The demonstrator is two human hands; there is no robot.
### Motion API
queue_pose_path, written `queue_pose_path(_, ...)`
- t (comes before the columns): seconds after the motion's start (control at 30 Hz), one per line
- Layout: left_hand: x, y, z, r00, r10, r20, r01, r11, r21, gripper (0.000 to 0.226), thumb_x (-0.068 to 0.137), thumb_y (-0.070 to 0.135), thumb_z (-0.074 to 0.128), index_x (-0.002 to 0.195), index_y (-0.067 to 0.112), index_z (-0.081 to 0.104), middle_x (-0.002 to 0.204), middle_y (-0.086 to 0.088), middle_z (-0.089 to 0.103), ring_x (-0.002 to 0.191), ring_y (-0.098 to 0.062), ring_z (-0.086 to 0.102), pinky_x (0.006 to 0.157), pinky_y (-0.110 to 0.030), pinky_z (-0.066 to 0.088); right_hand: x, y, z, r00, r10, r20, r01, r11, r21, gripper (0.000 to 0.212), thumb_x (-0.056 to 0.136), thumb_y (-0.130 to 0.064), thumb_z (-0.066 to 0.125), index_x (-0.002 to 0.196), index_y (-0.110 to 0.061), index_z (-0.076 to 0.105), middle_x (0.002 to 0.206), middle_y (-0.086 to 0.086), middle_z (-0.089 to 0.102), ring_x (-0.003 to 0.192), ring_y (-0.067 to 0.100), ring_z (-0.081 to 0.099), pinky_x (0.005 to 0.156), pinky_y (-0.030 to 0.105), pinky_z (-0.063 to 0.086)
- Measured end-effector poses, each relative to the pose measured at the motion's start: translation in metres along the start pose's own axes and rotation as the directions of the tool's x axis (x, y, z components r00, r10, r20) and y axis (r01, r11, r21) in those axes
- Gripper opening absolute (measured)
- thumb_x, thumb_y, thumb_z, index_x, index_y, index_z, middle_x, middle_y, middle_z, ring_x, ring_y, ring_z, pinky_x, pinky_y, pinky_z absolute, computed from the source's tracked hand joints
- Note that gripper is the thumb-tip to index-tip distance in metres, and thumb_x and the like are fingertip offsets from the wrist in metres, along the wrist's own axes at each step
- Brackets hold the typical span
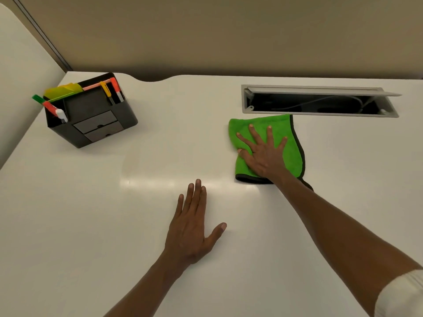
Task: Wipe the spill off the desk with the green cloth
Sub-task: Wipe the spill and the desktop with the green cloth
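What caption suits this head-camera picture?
Right hand presses a green cloth flat on the white desk; left hand rests nearby.

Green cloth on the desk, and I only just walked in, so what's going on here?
A person is wiping a white desk. Their right hand presses flat, fingers spread, on the folded green cloth, just in front of an open cable hatch. The left hand rests flat on the bare desk nearer the person. A black organizer with markers stands far left. No clear puddle shows, only a faint sheen.
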State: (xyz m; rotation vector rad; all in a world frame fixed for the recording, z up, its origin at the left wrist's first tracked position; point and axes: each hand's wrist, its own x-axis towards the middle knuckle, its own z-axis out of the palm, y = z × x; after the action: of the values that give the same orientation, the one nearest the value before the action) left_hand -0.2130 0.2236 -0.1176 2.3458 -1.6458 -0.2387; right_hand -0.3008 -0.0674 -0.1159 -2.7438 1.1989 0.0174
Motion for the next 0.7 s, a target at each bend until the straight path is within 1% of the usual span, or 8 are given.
queue_pose_path(0.1, -0.007, -0.005, 0.003, 1.000, -0.025, 0.000, 0.025, 1.000, 0.009, 0.086, 0.096, 0.063, 0.026, 0.156, 0.009, -0.002, 0.166, -0.006, -0.011, 0.153, -0.020, -0.008, 0.123, -0.038, 0.002, -0.017, -0.019, 0.007, 0.997, -0.075, 0.005, 0.075, 0.997, -0.003, 0.060, 0.092, -0.072, 0.011, 0.150, -0.057, 0.011, 0.166, -0.012, 0.000, 0.151, 0.041, -0.007, 0.107, 0.080, -0.004)
queue_pose_path(0.2, -0.010, -0.006, 0.004, 0.999, -0.052, -0.004, 0.052, 0.999, 0.009, 0.083, 0.097, 0.060, 0.025, 0.156, 0.008, -0.002, 0.166, -0.007, -0.010, 0.153, -0.019, -0.009, 0.123, -0.037, 0.001, -0.033, -0.035, 0.012, 0.993, -0.116, 0.005, 0.116, 0.993, -0.010, 0.060, 0.092, -0.072, 0.009, 0.150, -0.057, 0.007, 0.166, -0.012, -0.004, 0.151, 0.041, -0.010, 0.107, 0.079, -0.007)
queue_pose_path(0.37, -0.009, -0.007, 0.004, 0.999, -0.044, 0.004, 0.044, 0.999, 0.002, 0.083, 0.096, 0.061, 0.020, 0.155, 0.008, -0.003, 0.165, -0.006, -0.013, 0.152, -0.016, -0.013, 0.124, -0.035, -0.002, -0.062, -0.056, 0.018, 0.985, -0.171, -0.006, 0.170, 0.985, -0.022, 0.059, 0.093, -0.072, 0.010, 0.150, -0.056, 0.007, 0.166, -0.012, -0.004, 0.151, 0.041, -0.010, 0.107, 0.077, -0.008)
queue_pose_path(0.5, -0.012, -0.009, 0.001, 1.000, -0.023, 0.017, 0.023, 0.998, -0.050, 0.082, 0.095, 0.058, 0.022, 0.155, 0.008, -0.004, 0.165, -0.006, -0.013, 0.152, -0.016, -0.014, 0.125, -0.037, 0.000, -0.089, -0.070, 0.023, 0.980, -0.197, -0.016, 0.196, 0.980, -0.023, 0.058, 0.094, -0.071, 0.012, 0.150, -0.056, 0.008, 0.166, -0.013, -0.003, 0.151, 0.041, -0.009, 0.108, 0.077, -0.007)
queue_pose_path(0.6, -0.018, -0.013, -0.003, 1.000, -0.010, 0.023, 0.011, 0.998, -0.056, 0.082, 0.095, 0.056, 0.023, 0.155, 0.007, -0.003, 0.164, -0.006, -0.013, 0.152, -0.017, -0.013, 0.125, -0.039, 0.002, -0.111, -0.079, 0.026, 0.980, -0.198, -0.013, 0.197, 0.980, -0.024, 0.059, 0.094, -0.071, 0.010, 0.151, -0.056, 0.007, 0.166, -0.013, -0.004, 0.151, 0.041, -0.010, 0.108, 0.078, -0.006)
queue_pose_path(0.7, -0.027, -0.018, -0.006, 1.000, -0.003, 0.017, 0.004, 0.999, -0.051, 0.081, 0.096, 0.058, 0.022, 0.155, 0.008, -0.002, 0.165, -0.006, -0.012, 0.152, -0.016, -0.013, 0.124, -0.038, 0.002, -0.132, -0.088, 0.028, 0.981, -0.194, -0.015, 0.193, 0.981, -0.026, 0.059, 0.094, -0.070, 0.012, 0.151, -0.056, 0.006, 0.166, -0.012, -0.002, 0.151, 0.041, -0.009, 0.108, 0.078, -0.005)
